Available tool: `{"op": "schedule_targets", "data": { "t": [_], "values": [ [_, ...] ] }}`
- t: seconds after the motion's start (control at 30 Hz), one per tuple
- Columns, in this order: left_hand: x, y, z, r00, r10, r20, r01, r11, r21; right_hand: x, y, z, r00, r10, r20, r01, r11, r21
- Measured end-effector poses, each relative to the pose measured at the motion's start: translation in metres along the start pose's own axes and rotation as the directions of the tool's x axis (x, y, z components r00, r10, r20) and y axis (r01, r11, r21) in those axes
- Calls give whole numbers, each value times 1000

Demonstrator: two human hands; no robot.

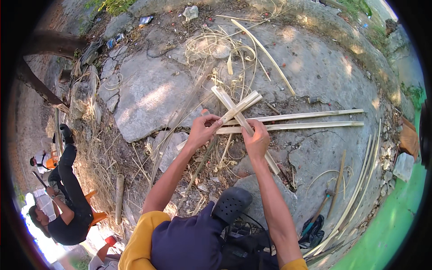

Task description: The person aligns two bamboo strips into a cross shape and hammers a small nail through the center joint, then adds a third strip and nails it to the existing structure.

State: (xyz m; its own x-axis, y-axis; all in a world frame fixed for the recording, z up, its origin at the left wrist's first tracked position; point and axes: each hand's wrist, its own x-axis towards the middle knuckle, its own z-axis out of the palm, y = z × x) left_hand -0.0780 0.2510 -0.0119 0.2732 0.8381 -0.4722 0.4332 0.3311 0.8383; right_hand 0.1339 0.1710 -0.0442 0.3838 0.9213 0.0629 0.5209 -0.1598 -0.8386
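Note:
Two split bamboo strips cross in an X in front of me. My left hand (204, 131) pinches the bamboo strip (246, 101) that slants up to the right. With my right hand (257, 138) I grip the other bamboo strip (220, 94), which slants from upper left to lower right. The two strips touch or overlap just above and between my hands. Behind my fingers, two more pale bamboo strips (315, 115) stretch to the right, side by side; their left ends are partly hidden.
Thin curled shavings (209, 47) lie on the cracked concrete (148, 94) ahead. Long strips (360, 189), a wooden-handled tool (317, 212) and a black bag (313, 231) are at right, near a green surface (387, 225). A person in black (67, 225) sits at left.

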Motion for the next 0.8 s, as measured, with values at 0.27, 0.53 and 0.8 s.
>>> {"op": "schedule_targets", "data": {
  "t": [0.27, 0.53, 0.8],
  "values": [
    [25, -31, -9, 984, 86, -159, -71, 992, 101, 6, 9, 36, 999, -48, 9, 49, 994, -96],
    [31, -34, 2, 974, 125, -188, -96, 984, 153, 2, 10, 36, 999, -21, -40, 20, 1000, -16],
    [30, -32, 3, 975, 134, -179, -103, 980, 169, 2, 15, 32, 999, 10, -38, -10, 1000, -16]
  ]
}}
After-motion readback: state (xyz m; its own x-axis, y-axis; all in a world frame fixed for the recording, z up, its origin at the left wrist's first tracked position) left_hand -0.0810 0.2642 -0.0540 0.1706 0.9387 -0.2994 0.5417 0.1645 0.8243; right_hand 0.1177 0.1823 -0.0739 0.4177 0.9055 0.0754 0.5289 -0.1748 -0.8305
